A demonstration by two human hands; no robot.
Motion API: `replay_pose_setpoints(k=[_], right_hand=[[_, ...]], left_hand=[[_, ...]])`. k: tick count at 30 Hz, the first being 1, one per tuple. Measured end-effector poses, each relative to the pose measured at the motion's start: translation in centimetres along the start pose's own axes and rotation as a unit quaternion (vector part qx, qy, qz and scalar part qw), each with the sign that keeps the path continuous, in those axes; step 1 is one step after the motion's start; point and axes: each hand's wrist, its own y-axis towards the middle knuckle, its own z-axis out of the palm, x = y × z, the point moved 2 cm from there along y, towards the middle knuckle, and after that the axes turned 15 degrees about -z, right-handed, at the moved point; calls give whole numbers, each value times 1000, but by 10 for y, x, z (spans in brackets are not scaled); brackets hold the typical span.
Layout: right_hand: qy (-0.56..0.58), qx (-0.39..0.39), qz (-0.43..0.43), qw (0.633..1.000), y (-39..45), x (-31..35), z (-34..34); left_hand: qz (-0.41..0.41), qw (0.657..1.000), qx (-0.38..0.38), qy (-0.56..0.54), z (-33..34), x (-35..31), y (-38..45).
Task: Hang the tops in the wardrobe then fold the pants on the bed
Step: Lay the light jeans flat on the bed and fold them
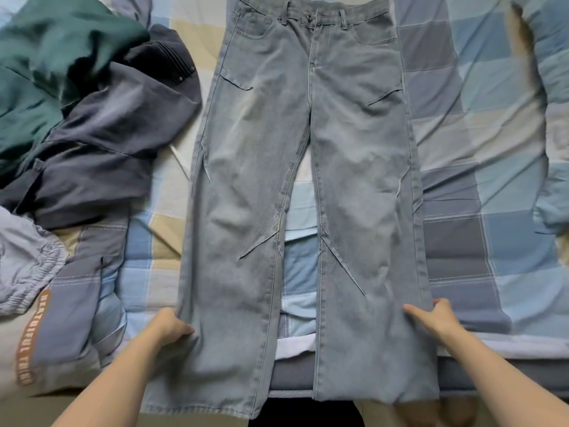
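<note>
On bed (480, 124): jeans (308, 149) flat (front up), hands (171, 326) (437, 318) pinching legs' outer edges.

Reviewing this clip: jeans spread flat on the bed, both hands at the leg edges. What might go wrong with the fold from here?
1. The jeans have hems hanging past the bed edge, so a lengthwise fold may come out uneven or slip down.
2. The left hand and right hand pinch only the outer seams low down; the upper part may wrinkle.
3. The dark grey pants lie close on the left and could get caught in the fold.
</note>
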Motion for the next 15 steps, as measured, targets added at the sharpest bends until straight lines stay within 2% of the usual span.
replay_pose_setpoints(k=[5, 8, 10, 12, 13, 15], right_hand=[[24, 38, -62, 997, -12, -7, 0], [47, 36, -78, 995, -19, -4, 2], [65, 53, -97, 992, -25, 1, 7], [75, 70, -106, 989, -29, 3, 10], [82, 80, -108, 988, -30, 5, 12], [96, 91, -112, 985, -32, 5, 11]], left_hand=[[-38, 975, -207, 77, 15, -5, -33], [33, 948, -281, 146, 27, -28, -60], [158, 931, -277, 181, 46, -49, -77], [264, 912, -230, 213, 72, -72, -94], [279, 913, -204, 215, 83, -81, -101], [247, 930, -190, 193, 99, -101, -114]])
